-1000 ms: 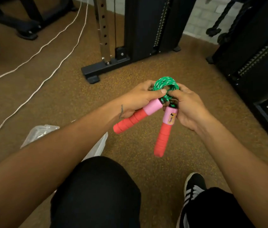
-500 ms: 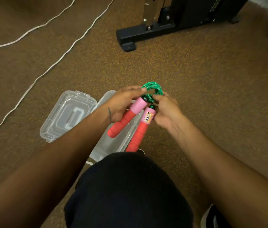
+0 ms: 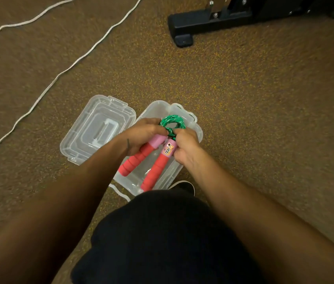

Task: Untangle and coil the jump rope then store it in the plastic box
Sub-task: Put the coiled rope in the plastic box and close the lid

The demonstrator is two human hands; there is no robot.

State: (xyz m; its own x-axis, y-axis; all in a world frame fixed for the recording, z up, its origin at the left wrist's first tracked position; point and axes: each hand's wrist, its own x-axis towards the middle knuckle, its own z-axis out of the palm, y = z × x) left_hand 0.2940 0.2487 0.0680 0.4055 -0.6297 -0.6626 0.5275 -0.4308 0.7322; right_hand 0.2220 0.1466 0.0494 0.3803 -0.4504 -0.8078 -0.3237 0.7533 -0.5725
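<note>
The jump rope's green cord is wound into a small tight coil point(image 3: 173, 124), and its two red handles with pink collars point(image 3: 139, 156) point(image 3: 158, 167) point down toward me. My left hand point(image 3: 141, 132) grips the coil and the left handle's collar. My right hand point(image 3: 186, 146) pinches the coil beside the right handle. Both hold the rope over the open clear plastic box point(image 3: 198, 130) on the floor; whether the handles touch its bottom I cannot tell. The box's clear lid point(image 3: 84, 136) lies flipped open to its left.
Brown speckled rubber floor all around. A white cord point(image 3: 59, 74) snakes across the floor at left. A black machine foot point(image 3: 182, 31) stands at the top. My black-clad knee point(image 3: 162, 232) fills the bottom, with a shoe tip point(image 3: 184, 185) just behind the box.
My view has tilted down and both hands have carried the coiled rope from mid-air down and over the open box.
</note>
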